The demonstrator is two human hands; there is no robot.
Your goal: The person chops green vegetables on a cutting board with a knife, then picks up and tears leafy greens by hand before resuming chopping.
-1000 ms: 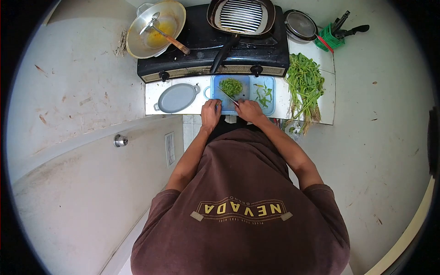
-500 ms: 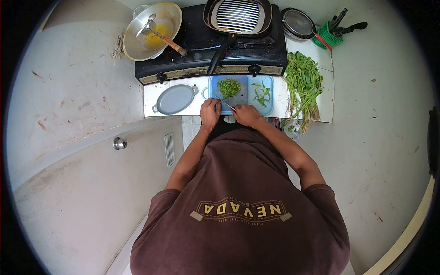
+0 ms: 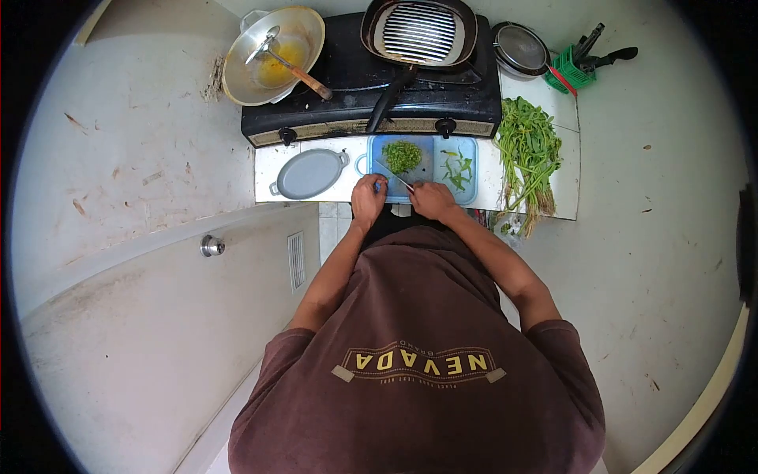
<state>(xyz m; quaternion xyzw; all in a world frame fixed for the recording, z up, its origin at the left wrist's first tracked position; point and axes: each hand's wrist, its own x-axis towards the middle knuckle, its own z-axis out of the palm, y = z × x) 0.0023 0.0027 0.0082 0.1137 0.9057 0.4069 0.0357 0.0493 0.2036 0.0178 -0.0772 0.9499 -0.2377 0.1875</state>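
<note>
One slim, metal-bladed knife (image 3: 394, 174) sits in the right hand's (image 3: 433, 200) closed fingers; its blade has swung off the left fingertips to just beside the finely chopped green heap (image 3: 401, 156) on the blue rectangular board (image 3: 427, 147), seemingly a pause between cuts. The left hand (image 3: 367, 201) curls at the board's near-left edge; I cannot tell what, if anything, it pinches.

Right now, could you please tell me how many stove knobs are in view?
2, both on the front panel: the left knob near its left end, the right knob near its right end. None seems hidden.
</note>
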